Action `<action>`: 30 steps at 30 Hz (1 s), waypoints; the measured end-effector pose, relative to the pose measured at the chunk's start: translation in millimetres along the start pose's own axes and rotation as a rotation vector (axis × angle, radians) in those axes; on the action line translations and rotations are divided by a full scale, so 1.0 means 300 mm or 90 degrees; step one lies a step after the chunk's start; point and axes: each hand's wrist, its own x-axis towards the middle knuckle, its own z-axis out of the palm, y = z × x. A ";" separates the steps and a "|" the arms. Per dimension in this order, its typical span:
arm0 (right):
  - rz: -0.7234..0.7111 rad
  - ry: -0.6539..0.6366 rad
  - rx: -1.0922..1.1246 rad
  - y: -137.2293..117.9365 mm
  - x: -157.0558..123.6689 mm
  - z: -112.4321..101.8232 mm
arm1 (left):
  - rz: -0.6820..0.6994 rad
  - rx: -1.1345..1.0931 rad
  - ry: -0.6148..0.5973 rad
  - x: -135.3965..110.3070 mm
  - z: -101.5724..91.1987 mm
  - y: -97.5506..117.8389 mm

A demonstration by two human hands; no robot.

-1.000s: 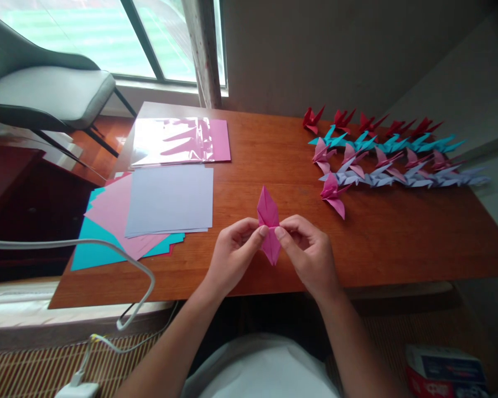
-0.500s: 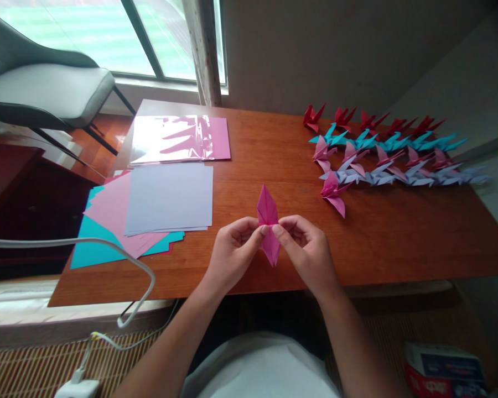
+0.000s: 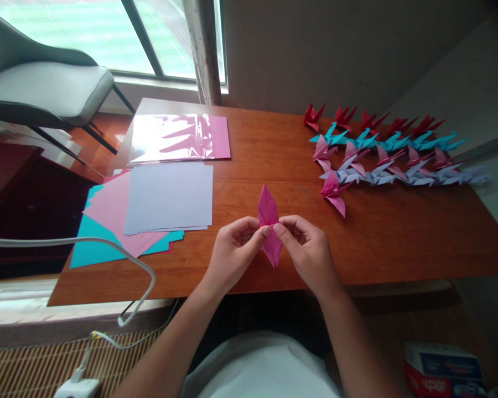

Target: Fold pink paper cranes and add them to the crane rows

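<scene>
A folded piece of pink origami paper (image 3: 268,205), shaped like a long diamond with two points at its near end, is held over the table's front part. My left hand (image 3: 237,249) pinches its left edge at the middle, thumb on top. On the opposite edge, my right hand (image 3: 307,249) pinches it the same way. The fingers under the paper are partly hidden. To the right stands a finished pink paper crane (image 3: 334,193), apart from both hands.
Rows of red, blue, pink and lilac paper cranes (image 3: 369,141) line the back right of the wooden table (image 3: 265,135). Lilac sheets (image 3: 170,196) overlap pink and blue ones at left, below a plastic-wrapped paper pack (image 3: 221,138). A white cable (image 3: 143,268) crosses the table's left front corner.
Almost nothing differs. Both hands keep their pinch on the pink paper, which has shifted very slightly to the right.
</scene>
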 end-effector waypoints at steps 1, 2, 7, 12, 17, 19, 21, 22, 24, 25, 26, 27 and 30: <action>-0.001 -0.001 -0.001 0.000 0.000 -0.001 | -0.001 -0.001 -0.001 0.001 0.000 0.000; -0.001 -0.002 -0.003 0.000 0.000 -0.002 | -0.002 0.000 -0.001 0.001 0.000 -0.001; -0.005 0.002 -0.005 -0.002 0.001 -0.001 | 0.000 0.010 -0.006 -0.001 -0.004 -0.005; -0.020 0.018 0.012 -0.001 0.000 0.006 | 0.002 0.020 -0.016 -0.007 -0.006 0.001; -0.025 0.027 0.014 -0.002 -0.001 0.011 | -0.005 0.037 -0.012 -0.008 -0.004 0.009; -0.022 0.028 0.009 -0.003 -0.001 0.012 | -0.009 0.046 -0.005 -0.006 -0.004 0.009; -0.019 0.029 0.006 -0.002 -0.001 0.012 | -0.012 0.050 -0.001 -0.005 -0.004 0.007; -0.019 0.029 0.007 -0.001 -0.002 0.011 | -0.013 0.049 0.000 -0.004 -0.004 0.006; -0.024 0.027 0.009 0.000 -0.002 0.012 | -0.011 0.043 0.002 -0.004 -0.004 0.004; -0.029 0.025 0.008 0.000 -0.002 0.012 | -0.008 0.039 0.002 -0.004 -0.004 0.003; -0.035 0.023 0.005 -0.001 -0.003 0.013 | -0.004 0.034 0.002 -0.004 -0.004 0.003; -0.041 0.021 0.001 -0.002 -0.003 0.013 | -0.002 0.030 0.000 -0.004 -0.004 0.003; -0.050 0.015 -0.001 -0.007 -0.002 0.016 | -0.001 0.028 0.002 -0.004 -0.005 0.004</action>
